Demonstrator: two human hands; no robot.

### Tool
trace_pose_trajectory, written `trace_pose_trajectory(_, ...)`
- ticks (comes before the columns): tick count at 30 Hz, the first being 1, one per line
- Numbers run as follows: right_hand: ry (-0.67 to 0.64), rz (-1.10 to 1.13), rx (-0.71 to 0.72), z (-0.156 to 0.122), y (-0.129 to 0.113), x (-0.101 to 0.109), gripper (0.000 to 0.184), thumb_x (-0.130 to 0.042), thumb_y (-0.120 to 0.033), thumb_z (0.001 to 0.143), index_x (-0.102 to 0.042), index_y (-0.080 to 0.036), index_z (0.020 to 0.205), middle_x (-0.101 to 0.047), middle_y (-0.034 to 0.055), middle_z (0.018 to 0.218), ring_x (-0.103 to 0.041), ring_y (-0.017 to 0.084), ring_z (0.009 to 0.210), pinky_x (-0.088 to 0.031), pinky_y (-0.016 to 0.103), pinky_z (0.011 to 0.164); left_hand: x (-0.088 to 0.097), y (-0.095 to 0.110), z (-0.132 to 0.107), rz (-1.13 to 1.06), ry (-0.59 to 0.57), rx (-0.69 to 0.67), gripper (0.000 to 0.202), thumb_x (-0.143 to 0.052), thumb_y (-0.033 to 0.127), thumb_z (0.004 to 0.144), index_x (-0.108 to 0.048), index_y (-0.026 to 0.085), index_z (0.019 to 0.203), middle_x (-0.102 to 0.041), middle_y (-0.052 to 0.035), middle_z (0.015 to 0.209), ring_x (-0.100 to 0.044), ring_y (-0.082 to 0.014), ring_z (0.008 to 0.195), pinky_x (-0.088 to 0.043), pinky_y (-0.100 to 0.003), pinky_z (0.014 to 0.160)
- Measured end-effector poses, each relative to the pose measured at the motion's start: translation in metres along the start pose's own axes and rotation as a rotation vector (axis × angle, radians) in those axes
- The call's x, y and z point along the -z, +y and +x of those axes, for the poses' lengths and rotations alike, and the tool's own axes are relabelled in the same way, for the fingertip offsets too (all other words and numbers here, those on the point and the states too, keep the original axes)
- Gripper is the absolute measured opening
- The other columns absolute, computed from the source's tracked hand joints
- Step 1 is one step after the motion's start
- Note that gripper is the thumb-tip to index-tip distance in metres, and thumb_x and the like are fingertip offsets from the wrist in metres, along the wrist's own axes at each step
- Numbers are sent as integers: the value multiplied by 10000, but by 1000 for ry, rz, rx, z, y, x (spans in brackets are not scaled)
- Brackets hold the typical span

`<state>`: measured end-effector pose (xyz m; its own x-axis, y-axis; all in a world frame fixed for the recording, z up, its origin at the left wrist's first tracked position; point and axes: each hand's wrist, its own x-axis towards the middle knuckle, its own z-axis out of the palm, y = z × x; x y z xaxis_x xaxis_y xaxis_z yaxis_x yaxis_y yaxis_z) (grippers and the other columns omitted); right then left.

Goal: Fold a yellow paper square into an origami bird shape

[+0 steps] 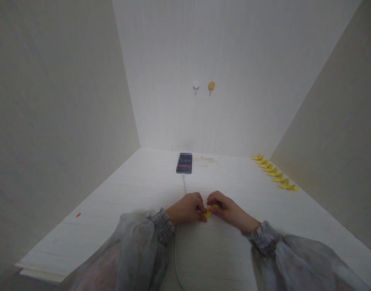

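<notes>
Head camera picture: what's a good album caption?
Left hand pinches a yellow piece, right hand touching it; yellow folded shapes line up at right.

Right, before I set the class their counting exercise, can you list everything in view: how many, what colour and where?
yellow piece: one, yellow, between the hands
folded shapes: about six, yellow, in a row along the table's right side
dark device: one, dark with a pinkish band, near the back wall; screen blurred
cable: apparently one, pale, from the device towards the person, partly hidden
scrap: one, orange-red, left on the table
hooks: two, one white, one mustard, on the back wall
marks: several, brownish, right of the device
table: one, whitish, under the hands
back wall: one, pale grey, behind
side panels: two, grey, left and right
sleeves: two, greyish, sheer-looking, on the arms
left hand: one, bare, at the yellow piece
right hand: one, bare, at the yellow piece
</notes>
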<state>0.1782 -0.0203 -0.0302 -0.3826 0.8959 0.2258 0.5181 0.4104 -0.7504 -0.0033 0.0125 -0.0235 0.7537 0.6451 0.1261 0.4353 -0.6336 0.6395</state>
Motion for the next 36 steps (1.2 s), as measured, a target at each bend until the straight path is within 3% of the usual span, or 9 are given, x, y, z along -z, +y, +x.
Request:
trace_pose_trajectory(3, 94, 15, 15, -2, 5, 4, 118, -516, -211, 725, -528, -189, 840, -491, 33, 850, -476, 152, 800, -403, 295, 710, 1, 3, -1, 6, 3, 15, 259, -663, 348, 546, -669, 163, 727, -536, -24, 813, -487, -88, 623, -382, -204, 602)
trace_pose_trajectory(8, 27, -111, 73, -2, 0, 6, 204, -642, -215, 622, -547, -199, 802, -462, 52, 932, -438, 190, 903, -360, 353, 806, 1, 9, -5, -2, 41, -17, 238, -627, 368, 591, -663, 156, 693, -533, -27, 806, -495, -90, 635, -388, -205, 613)
trace_pose_trajectory(15, 36, -199, 24, -5, -9, 6, 221, -644, -184, 595, -476, -194, 737, -478, 29, 843, -437, 173, 793, -374, 319, 702, -4, 11, -9, -51, 126, -83, 213, -570, 335, 655, -645, 142, 700, -555, -47, 808, -506, -109, 690, -389, -218, 636)
trace_pose_trajectory(19, 4, -170, -50, -10, -18, 8, 157, -587, -205, 656, -478, -193, 768, -501, -2, 725, -449, 138, 656, -368, 259, 577, -7, 7, -8, -139, 197, 34, 195, -524, 295, 688, -605, 149, 790, -570, -30, 762, -508, -106, 658, -392, -225, 609)
trace_pose_trajectory(22, -17, -39, -34, -11, -22, 9, 94, -538, -199, 701, -485, -190, 777, -519, -10, 701, -470, 127, 645, -376, 251, 580, -9, 6, -7, -304, 182, 104, 282, -545, 276, 667, -534, 149, 919, -580, -15, 736, -512, -97, 613, -398, -222, 572)
trace_pose_trajectory(27, 183, 310, -44, -1, -21, 6, 228, -572, -251, 681, -464, -203, 876, -498, -3, 752, -488, 123, 667, -411, 252, 599, -9, 12, -3, -612, 279, 109, 350, -604, 254, 617, -498, 145, 933, -559, 5, 689, -507, -79, 576, -399, -209, 549)
trace_pose_trajectory(32, 502, 530, -45, 13, -31, -9, 404, -596, -348, 664, -398, -231, 996, -483, 32, 914, -517, 123, 696, -444, 287, 676, -3, 21, 0, -955, 510, 140, 403, -667, 274, 554, -482, 144, 888, -553, 19, 657, -530, -81, 572, -425, -221, 579)
trace_pose_trajectory(36, 438, 523, -35, 18, -43, -22, 328, -562, -406, 690, -464, -202, 927, -545, 46, 843, -534, 167, 767, -440, 317, 717, 1, 28, 0, -1017, 618, 126, 406, -671, 300, 554, -484, 141, 877, -599, -13, 688, -573, -120, 644, -443, -258, 642)
